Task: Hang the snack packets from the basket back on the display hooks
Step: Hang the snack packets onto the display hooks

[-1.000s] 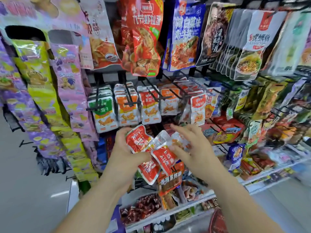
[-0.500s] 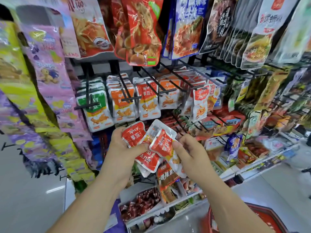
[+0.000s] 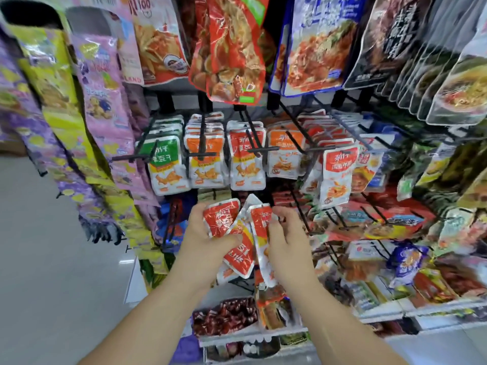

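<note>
My left hand (image 3: 208, 233) grips a bunch of small red-and-white snack packets (image 3: 221, 218), fanned out in front of the rack. My right hand (image 3: 286, 238) pinches one red packet (image 3: 261, 222) at the right side of that bunch. Just above hang matching red packets (image 3: 246, 159) on a black display hook (image 3: 254, 138), flanked by a row of orange packets (image 3: 204, 162) to the left and a row of green ones (image 3: 164, 164) beyond. The basket is out of view.
Large noodle and snack bags (image 3: 313, 46) hang overhead. Long purple and yellow packet strips (image 3: 102, 101) dangle at the left. More hooks with packets (image 3: 338, 169) jut out at the right. White shelves (image 3: 253, 330) of snacks sit below, and grey floor (image 3: 52, 259) lies at the left.
The view has shifted down and closer to the rack. Both hands rose slightly with the bunch; my right hand moved from spreading the packets to pinching one red packet.
</note>
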Motion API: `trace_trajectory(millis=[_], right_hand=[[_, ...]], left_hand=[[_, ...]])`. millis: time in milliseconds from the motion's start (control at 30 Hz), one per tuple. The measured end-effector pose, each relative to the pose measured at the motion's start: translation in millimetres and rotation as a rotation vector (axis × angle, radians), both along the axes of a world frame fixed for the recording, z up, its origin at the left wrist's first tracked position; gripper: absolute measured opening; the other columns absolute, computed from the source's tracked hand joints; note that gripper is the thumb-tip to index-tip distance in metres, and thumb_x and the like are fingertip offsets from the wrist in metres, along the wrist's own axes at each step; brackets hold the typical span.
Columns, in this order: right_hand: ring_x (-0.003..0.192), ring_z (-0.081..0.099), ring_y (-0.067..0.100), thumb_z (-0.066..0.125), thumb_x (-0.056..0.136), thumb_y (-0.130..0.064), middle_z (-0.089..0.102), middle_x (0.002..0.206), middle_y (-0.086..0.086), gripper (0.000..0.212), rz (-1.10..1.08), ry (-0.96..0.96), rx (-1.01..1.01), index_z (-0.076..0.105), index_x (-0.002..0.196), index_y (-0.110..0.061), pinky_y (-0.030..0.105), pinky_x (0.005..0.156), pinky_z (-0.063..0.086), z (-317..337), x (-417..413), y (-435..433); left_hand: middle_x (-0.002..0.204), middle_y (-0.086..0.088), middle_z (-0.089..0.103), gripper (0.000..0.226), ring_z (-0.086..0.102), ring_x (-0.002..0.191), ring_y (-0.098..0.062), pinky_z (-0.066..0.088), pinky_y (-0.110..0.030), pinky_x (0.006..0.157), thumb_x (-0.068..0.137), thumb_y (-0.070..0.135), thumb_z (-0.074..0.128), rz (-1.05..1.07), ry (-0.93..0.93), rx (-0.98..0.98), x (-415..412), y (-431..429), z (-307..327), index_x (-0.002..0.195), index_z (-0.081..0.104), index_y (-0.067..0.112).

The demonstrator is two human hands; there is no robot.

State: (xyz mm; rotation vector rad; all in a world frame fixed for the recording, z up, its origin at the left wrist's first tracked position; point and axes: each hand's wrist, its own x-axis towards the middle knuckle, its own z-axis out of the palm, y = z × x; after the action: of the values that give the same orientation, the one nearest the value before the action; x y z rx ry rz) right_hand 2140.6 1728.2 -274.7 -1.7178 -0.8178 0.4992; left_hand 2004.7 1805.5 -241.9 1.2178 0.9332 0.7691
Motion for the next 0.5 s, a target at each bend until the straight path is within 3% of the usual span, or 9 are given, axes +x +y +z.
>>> trace_trajectory(millis=[100,233,300,433,500], right_hand=[[0.059,0.05,0.006,0.05,0.102,-0.051,0.05,0.075,-0.003,0.036,0.031,0.005,0.026,0.052,0.13,-0.03,0.037,0.061,0.047,7,6,2],[0.063,0.048,0.009,0.054,0.097,-0.056,0.046,0.074,-0.006,0.044,0.093,0.002,0.087,0.052,0.137,-0.038,0.031,0.06,0.043,14,12,0],[0.066,0.051,0.009,0.059,0.096,-0.056,0.052,0.075,-0.006,0.04,0.118,0.004,0.112,0.054,0.134,-0.043,0.029,0.063,0.044,19,13,1],[0.061,0.052,0.007,0.066,0.096,-0.046,0.052,0.071,-0.001,0.035,0.136,-0.064,0.116,0.059,0.129,-0.039,0.02,0.06,0.042,30,19,2],[0.07,0.06,0.009,0.065,0.095,-0.05,0.06,0.08,0.001,0.038,0.105,-0.063,0.089,0.057,0.131,-0.04,0.022,0.063,0.044,32,22,2]], left_hand=[[0.102,-0.003,0.07,0.061,0.072,0.074,-0.008,0.058,-0.034,0.066,0.086,-0.015,0.07,0.06,-0.058,-0.001,12,-9,3,0.117,0.053,0.035],[0.109,-0.008,0.073,0.062,0.075,0.088,-0.018,0.062,-0.041,0.073,0.083,-0.016,0.074,0.055,-0.131,-0.049,16,-14,7,0.118,0.055,0.032],[0.112,-0.009,0.074,0.064,0.074,0.097,-0.025,0.061,-0.047,0.081,0.081,-0.015,0.076,0.04,-0.15,-0.057,16,-18,9,0.121,0.056,0.03],[0.1,-0.001,0.078,0.062,0.077,0.089,-0.022,0.062,-0.038,0.069,0.082,-0.016,0.074,0.083,-0.187,-0.066,11,-19,13,0.123,0.056,0.026],[0.107,-0.005,0.076,0.062,0.076,0.094,-0.026,0.061,-0.044,0.075,0.082,-0.016,0.075,0.146,-0.189,-0.065,7,-16,13,0.126,0.056,0.024]])
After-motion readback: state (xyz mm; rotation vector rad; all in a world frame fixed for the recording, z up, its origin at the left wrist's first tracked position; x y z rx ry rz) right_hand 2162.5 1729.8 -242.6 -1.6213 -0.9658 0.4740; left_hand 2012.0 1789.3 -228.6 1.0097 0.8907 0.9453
